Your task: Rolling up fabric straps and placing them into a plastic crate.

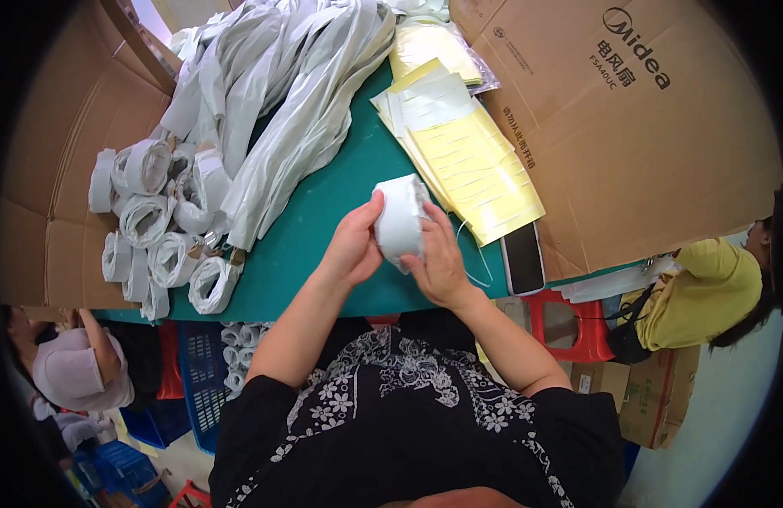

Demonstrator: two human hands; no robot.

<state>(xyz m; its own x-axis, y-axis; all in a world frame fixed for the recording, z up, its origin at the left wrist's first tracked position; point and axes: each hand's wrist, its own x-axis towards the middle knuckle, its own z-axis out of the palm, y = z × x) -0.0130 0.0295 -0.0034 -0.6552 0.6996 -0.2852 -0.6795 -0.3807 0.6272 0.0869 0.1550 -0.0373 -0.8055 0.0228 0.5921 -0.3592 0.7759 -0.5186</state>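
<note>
Green tabletop [277,275]; left hand [355,244] and right hand [442,264] clamped on opposite sides of white roll [399,218], parted by its width.

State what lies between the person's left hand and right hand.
In the head view, a coiled white strip lies between the left hand and the right hand, with both hands touching it.

hands [356,243]: two | held white roll [398,216]: one | heaped white rolls [161,260]: at least ten | phone [523,261]: one
</note>
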